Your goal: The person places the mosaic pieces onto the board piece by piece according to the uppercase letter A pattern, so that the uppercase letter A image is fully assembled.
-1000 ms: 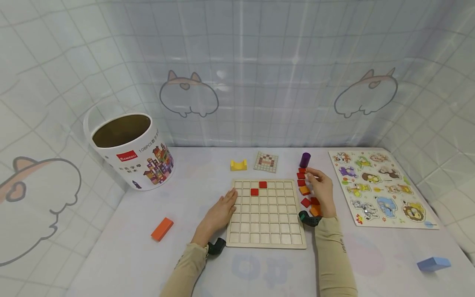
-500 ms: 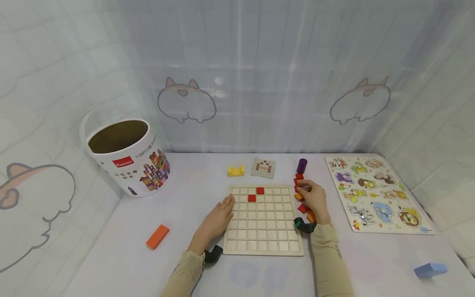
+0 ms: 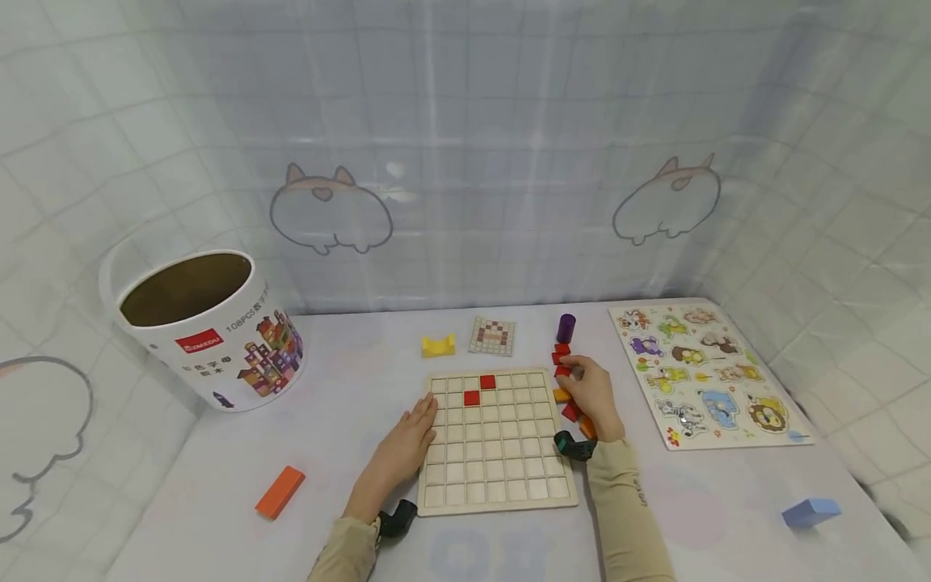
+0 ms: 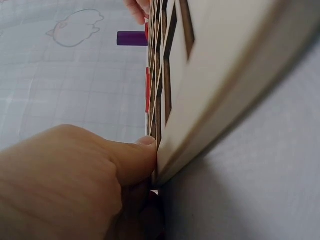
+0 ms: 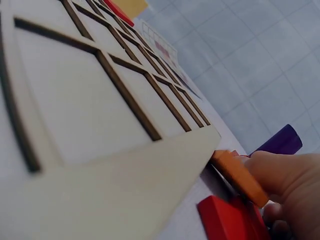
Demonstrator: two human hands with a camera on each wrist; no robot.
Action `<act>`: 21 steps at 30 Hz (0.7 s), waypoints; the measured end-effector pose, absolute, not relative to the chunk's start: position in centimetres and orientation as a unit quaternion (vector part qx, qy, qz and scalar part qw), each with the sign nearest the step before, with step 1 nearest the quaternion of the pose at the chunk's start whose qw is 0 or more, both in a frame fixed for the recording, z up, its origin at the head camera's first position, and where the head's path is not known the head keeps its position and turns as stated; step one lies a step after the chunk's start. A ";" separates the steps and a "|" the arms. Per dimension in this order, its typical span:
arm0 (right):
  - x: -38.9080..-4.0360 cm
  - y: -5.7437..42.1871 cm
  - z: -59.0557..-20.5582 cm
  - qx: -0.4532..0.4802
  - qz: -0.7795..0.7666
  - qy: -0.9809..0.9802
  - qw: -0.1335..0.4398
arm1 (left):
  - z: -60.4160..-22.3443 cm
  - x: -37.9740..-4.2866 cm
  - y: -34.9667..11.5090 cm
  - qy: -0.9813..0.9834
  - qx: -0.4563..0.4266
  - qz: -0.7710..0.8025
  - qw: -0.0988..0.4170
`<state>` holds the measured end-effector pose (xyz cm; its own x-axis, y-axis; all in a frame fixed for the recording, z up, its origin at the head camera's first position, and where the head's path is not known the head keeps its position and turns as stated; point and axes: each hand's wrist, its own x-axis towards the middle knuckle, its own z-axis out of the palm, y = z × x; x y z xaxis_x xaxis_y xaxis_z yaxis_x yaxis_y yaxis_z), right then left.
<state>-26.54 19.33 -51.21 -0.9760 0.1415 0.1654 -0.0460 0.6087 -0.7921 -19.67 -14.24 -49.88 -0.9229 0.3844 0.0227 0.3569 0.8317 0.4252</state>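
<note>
A wooden grid board (image 3: 498, 511) lies on the table, with two red square tiles (image 3: 472, 398) in its upper cells. My left hand (image 3: 400, 444) rests along the board's left edge, fingers straight, and the thumb (image 4: 132, 157) touches the rim. Right of the board, my right hand (image 3: 592, 396) pinches a red tile (image 3: 562, 371) between thumb and fingertips. Around it lie several other red tiles (image 5: 227, 220) and orange tiles (image 5: 240, 176), partly hidden by the hand. A purple cylinder (image 3: 566, 328) stands just behind them.
A small pattern card (image 3: 491, 336) and a yellow arch block (image 3: 438, 346) lie behind the board. Left stand a white bucket (image 3: 218, 356) and an orange block (image 3: 280, 492). An animal puzzle board (image 3: 709, 380) and a blue block (image 3: 810, 512) are at right.
My right hand has moved toward me along the row of tiles, down to a nearer red one. The left hand stays at the board's edge. The head view has shifted slightly.
</note>
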 end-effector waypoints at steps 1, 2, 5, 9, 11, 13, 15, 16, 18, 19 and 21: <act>-26.5 19.2 -51.3 -0.025 0.440 -0.891 0.106 | -49.9 -19.6 -14.3 0.957 0.190 0.215 0.033; -26.5 19.2 -51.3 -0.023 0.440 -0.892 0.105 | -49.9 -19.6 -14.4 0.959 0.187 0.211 0.034; -26.5 19.3 -51.1 -0.025 0.444 -0.890 0.103 | -49.8 -19.7 -14.3 0.959 0.186 0.210 0.035; -26.1 19.4 -50.8 -0.033 0.463 -0.881 0.094 | -49.5 -19.5 -14.4 0.957 0.188 0.218 0.040; -26.1 19.9 -50.4 -0.037 0.473 -0.876 0.088 | -49.5 -19.7 -14.1 0.956 0.192 0.216 0.039; -26.0 20.1 -50.0 -0.038 0.477 -0.875 0.078 | -49.4 -19.9 -13.9 0.957 0.195 0.212 0.041; -25.9 20.2 -49.7 -0.037 0.479 -0.874 0.070 | -49.4 -19.9 -13.9 0.958 0.197 0.206 0.040; -25.9 20.1 -49.5 -0.033 0.482 -0.873 0.067 | -49.4 -19.9 -13.9 0.958 0.197 0.204 0.040; -25.9 19.8 -49.1 -0.017 0.482 -0.874 0.064 | -49.4 -19.9 -14.0 0.959 0.196 0.202 0.040; -25.8 19.7 -48.9 -0.007 0.482 -0.874 0.064 | -49.4 -19.8 -14.0 0.959 0.194 0.201 0.040; -25.8 19.3 -48.5 0.013 0.487 -0.871 0.065 | -49.4 -19.7 -14.1 0.958 0.195 0.205 0.038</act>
<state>-25.81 19.25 -48.48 -0.9913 0.0401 0.1255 -0.0860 0.5249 -0.8468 -19.71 -14.07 -49.43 -0.9207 0.3901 0.0070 0.3590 0.8399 0.4071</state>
